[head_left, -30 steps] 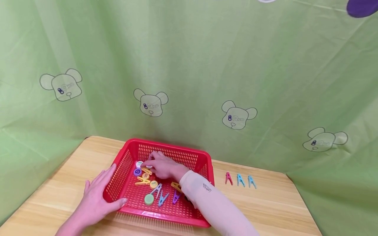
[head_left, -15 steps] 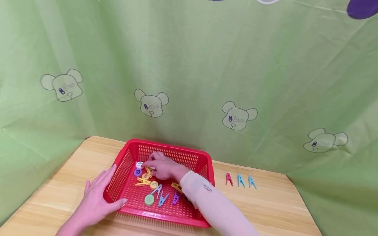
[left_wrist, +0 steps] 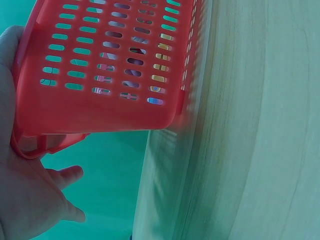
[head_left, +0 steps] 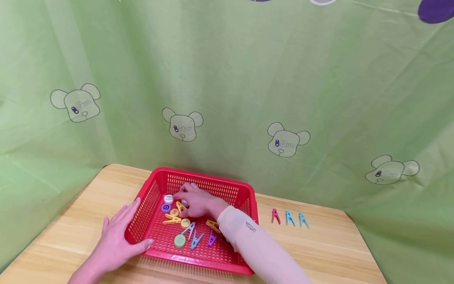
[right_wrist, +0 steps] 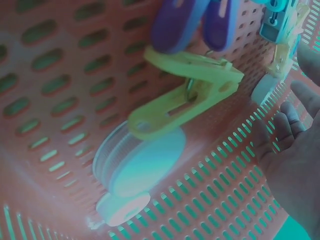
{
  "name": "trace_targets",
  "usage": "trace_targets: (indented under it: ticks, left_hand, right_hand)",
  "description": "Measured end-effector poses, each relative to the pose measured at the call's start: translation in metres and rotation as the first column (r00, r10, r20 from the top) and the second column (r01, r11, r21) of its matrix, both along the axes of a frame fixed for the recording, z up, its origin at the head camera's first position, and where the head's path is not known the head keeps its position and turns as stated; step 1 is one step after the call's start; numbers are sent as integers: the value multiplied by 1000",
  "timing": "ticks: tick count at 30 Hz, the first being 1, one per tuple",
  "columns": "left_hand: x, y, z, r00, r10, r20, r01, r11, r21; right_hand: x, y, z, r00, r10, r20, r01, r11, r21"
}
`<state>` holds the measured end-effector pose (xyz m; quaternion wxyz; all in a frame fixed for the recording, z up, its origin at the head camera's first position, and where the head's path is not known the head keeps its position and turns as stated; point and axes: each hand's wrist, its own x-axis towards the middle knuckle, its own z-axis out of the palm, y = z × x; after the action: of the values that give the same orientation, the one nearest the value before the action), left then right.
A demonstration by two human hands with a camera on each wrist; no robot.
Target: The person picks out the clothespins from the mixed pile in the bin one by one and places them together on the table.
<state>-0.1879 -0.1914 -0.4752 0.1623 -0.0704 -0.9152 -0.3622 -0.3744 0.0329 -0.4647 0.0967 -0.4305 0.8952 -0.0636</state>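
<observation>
My right hand (head_left: 198, 202) reaches down into a red plastic basket (head_left: 198, 258). Its thumb and index finger are spread apart at a yellow clothespin (head_left: 181, 207). The index fingertip is right by a white bottle cap (head_left: 168, 199); a purple cap (head_left: 165, 208) and an orange cap (head_left: 174, 212) lie close by. In the right wrist view the fingers (right_wrist: 282, 127) are loosely bent and the thumb side is partly cut off. My left hand (head_left: 115, 236) rests on the basket's near left corner, straight fingers along the side and thumb over the front rim.
More clothespins and caps lie in the basket, among them a green cap (head_left: 179, 240), a blue clothespin (head_left: 196, 239) and a purple clothespin (head_left: 212, 238). A red clothespin (head_left: 275, 216) and two blue clothespins (head_left: 289, 218) lie in a row on the wooden table (head_left: 319, 252). A green curtain (head_left: 230, 71) hangs behind.
Under my right hand the yellow clothespin has turned and shifted slightly right. My thumb and index finger have moved further apart. My left hand and the basket stay in place.
</observation>
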Motion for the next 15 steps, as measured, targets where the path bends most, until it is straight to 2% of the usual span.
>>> trace_targets:
  ticks: [8, 15]
  left_hand:
    - [1, 0, 0, 1000, -1, -13, 1, 1000, 5]
    - [0, -1, 0, 1000, 5, 7, -5, 1000, 6]
  right_hand:
    - [-1, 3, 1, 1000, 18, 9, -18, 1000, 13]
    - [-4, 4, 2, 1000, 22, 3, -22, 1000, 16]
